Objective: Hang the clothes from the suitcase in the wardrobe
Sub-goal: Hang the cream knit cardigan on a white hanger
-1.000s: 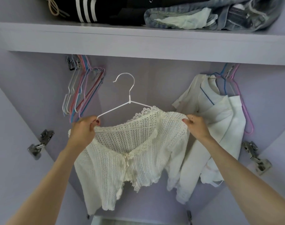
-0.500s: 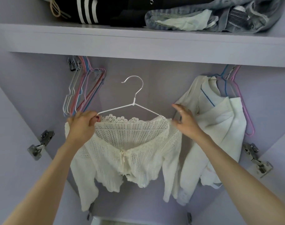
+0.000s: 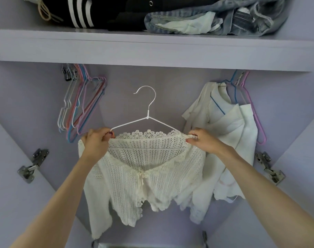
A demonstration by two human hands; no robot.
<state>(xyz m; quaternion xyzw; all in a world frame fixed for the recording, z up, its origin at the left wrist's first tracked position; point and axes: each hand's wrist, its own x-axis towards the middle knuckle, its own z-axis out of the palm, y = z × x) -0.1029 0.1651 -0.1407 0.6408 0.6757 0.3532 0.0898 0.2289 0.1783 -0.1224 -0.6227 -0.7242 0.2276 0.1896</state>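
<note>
Pinching each shoulder of the white crochet cardigan (image 3: 145, 169) on the white wire hanger (image 3: 147, 111) below the shelf (image 3: 152, 51) — left hand (image 3: 97, 142), right hand (image 3: 202, 142) — seat both evenly, then lift the hook between empty hangers (image 3: 81, 104) and hung whites (image 3: 229, 133).

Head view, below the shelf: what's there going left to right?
left door hinge → empty hangers → left hand → white hanger carrying the knit cardigan → right hand → hung white garments → right door hinge
</note>
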